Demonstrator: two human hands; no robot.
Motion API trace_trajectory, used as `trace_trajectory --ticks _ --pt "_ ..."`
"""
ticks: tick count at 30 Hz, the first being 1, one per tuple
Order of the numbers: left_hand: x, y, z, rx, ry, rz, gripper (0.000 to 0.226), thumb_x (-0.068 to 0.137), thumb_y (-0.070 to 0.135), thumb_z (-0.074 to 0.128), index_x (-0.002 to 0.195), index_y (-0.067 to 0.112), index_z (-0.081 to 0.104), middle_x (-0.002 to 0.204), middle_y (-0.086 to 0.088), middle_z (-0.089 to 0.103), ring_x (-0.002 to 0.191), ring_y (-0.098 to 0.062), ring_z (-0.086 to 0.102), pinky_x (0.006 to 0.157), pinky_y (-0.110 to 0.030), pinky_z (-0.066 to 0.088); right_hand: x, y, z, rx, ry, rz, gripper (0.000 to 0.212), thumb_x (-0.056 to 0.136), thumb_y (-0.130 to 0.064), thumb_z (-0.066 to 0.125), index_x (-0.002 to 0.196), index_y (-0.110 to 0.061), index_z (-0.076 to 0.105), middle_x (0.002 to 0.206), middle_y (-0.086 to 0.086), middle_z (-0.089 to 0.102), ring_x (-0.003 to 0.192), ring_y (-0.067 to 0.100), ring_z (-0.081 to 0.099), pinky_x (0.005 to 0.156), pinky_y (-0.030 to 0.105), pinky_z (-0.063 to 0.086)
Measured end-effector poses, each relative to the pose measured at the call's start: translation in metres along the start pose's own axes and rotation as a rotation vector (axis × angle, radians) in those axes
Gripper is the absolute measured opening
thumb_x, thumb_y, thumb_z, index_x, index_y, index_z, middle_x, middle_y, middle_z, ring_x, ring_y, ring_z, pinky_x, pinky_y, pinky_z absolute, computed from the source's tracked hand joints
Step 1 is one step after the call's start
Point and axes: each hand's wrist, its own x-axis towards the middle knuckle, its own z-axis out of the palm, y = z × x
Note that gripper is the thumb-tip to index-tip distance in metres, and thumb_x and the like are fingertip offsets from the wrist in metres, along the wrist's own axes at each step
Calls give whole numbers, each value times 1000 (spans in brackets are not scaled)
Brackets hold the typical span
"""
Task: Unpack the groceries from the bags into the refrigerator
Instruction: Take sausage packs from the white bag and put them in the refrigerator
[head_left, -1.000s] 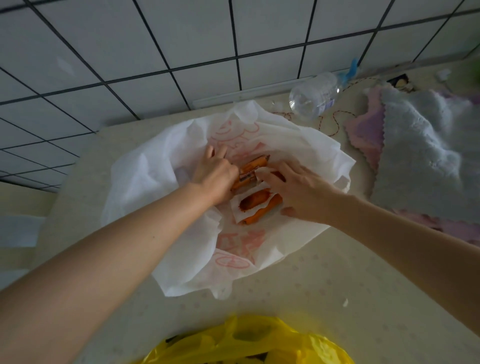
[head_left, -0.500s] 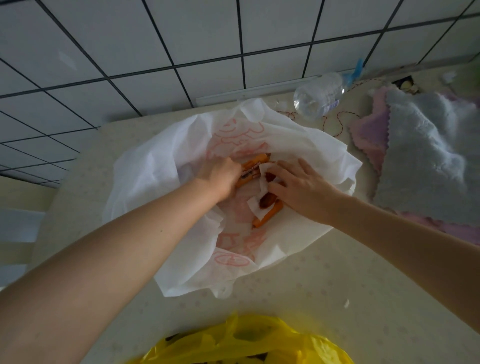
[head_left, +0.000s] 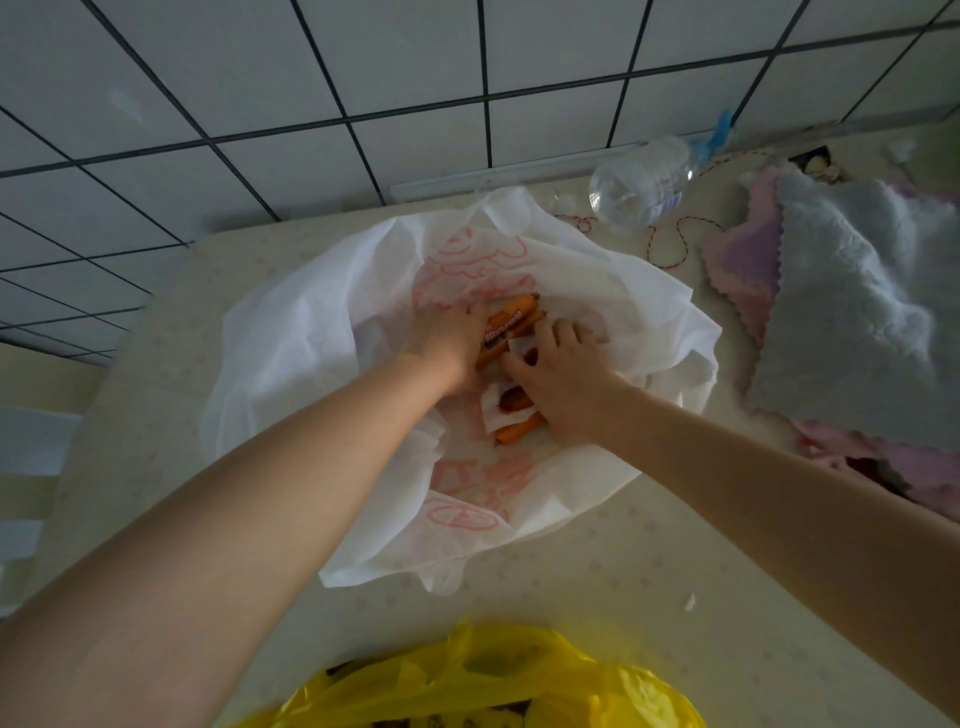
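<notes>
A white plastic bag with red print lies spread open on the counter. Inside it lie several orange sausage-like packets, some with white labels. My left hand is in the bag with its fingers curled round the upper orange packets. My right hand lies over the lower packets, fingers bent down onto them and a white label; whether it grips them is hidden. A yellow plastic bag sits at the near edge.
A clear water bottle lies on its side by the tiled wall. Grey and pink cloths cover the counter's right side, with a red string beside them. The pale counter ends at the left.
Both hands have closed in on the orange packets at the bag's middle. My right hand has shifted slightly up and left over them. The view has tilted a little.
</notes>
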Motion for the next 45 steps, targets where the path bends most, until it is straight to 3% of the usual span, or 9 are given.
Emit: trace_trajectory --ticks 3,8,13,19,25,32,37,42,45 --pt "-4 -4 3 -142 32 -49 38 78 28 71 112 18 56 110 -8 61 102 -27 59 85 -37 51 2 1 3 15 25 -8 65 86 -36 59 136 -28 19 136 24 29 116 39 40 95 48 38" --pt "-18 -6 3 -181 34 -62 35 75 25 75 102 18 53 96 -4 57 84 -21 55 72 -29 47 -10 7 4 77 57 -20 58 87 -30 57 132 -26 21 124 17 44 105 33 51 87 41 44" --pt "-35 -4 -9 -248 4 -35 29 76 20 72 98 17 52 92 -5 59 83 -24 60 73 -35 54 -19 4 6 147 103 -35 50 88 -36 56 128 -25 29 113 10 52 95 30 59 80 38 42" --pt "-67 -10 -36 -425 -3 -18 34 77 19 74 103 18 51 88 0 57 82 -19 60 64 -28 44 -46 10 -12 689 238 -17 53 77 -36 74 120 -34 43 106 -9 56 88 17 60 78 32 49" --pt "-123 -15 -88 -881 -49 -78 35 78 7 70 109 15 56 88 -6 66 72 -18 68 70 -35 60 -82 12 -65 1187 404 -38 74 69 1 74 113 -48 41 102 -22 57 92 -2 58 76 12 47" --pt "-181 -8 -130 -1308 87 -19 23 82 9 70 98 22 61 74 6 72 74 -11 71 69 -22 55 -110 3 -132 1158 533 -69 82 71 -3 76 110 -62 34 100 -17 56 89 4 59 73 18 48" --pt "-226 -1 -144 -1438 167 19 18 84 8 67 100 12 60 73 1 69 70 -13 69 67 -25 55 -135 -15 -166 1083 609 -82 78 71 -7 78 120 -50 34 100 -21 54 93 6 59 77 22 49" --pt "-282 -2 -127 -1467 261 -62 24 84 8 68 105 14 59 78 -3 67 71 -16 69 65 -28 53 -169 -56 -175 1389 569 -91 63 70 -14 69 126 -31 45 114 4 59 101 25 64 84 45 58" --pt "-322 -7 -105 -1569 291 -126 28 83 6 68 109 11 59 80 -4 65 69 -17 68 62 -30 50 -196 -93 -173 1645 509 -118 50 74 -5 67 118 -25 57 108 12 65 95 26 69 77 43 59"
